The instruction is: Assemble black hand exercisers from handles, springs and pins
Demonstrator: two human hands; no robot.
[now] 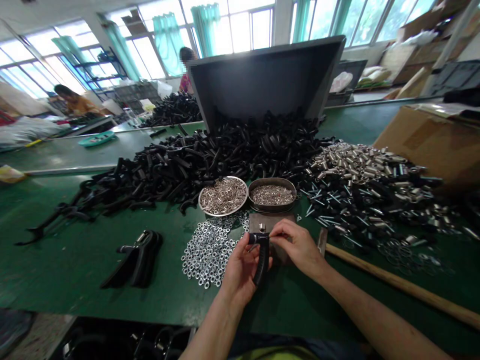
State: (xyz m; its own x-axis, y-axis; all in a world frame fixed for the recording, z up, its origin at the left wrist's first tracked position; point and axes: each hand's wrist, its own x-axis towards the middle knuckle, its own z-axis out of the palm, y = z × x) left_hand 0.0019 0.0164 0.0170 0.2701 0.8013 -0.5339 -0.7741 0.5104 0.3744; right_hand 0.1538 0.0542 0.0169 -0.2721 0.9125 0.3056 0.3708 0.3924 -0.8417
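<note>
My left hand (239, 272) is closed around a black curved handle (264, 256), whose short crosspiece lies at the top and whose ribbed grip points down. Thumb and fingers of my right hand (298, 247) pinch together at the right end of that crosspiece; whatever is between them is too small to make out. A short silver metal cylinder (262, 227) shows just above the crosspiece. Behind the hands lies a flat metal plate (258, 219). Loose metal nuts (206, 255) are spread on the table to the left of my left hand.
Small pins fill a round dish (200, 206); tiny parts fill an oval tin (272, 208). Black handles (165, 170) are heaped before a tipped grey bin (262, 85). Silver sleeves (352, 162), bolts (345, 210) and a wooden-handled hammer (397, 282) lie right. Assembled handles (144, 260) lie left.
</note>
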